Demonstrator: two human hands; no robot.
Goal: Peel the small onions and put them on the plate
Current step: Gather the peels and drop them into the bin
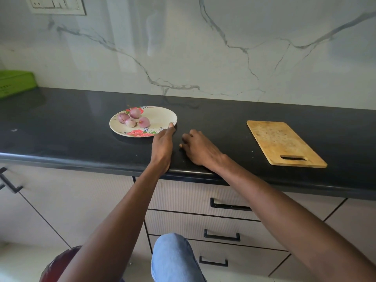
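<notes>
Knee in blue denim (173, 259) nearest the lens, below the drawers. Left hand (162, 145): thumb on top of the plate (162, 116) rim, near-right edge, fingers apparently under it, pinching. Right hand (198, 148): loosely curled on the black counter (81, 123), holding nothing visible. Four small onions (133, 118) clustered on the plate's far-left side, pale purple, apparently peeled. Cutting board (284, 143) well apart, right. Risk: tugging or tilting the rim could roll the onions off. Left fingers under rim hidden; peel residue not discernible; green basket (16, 83) cut off.
</notes>
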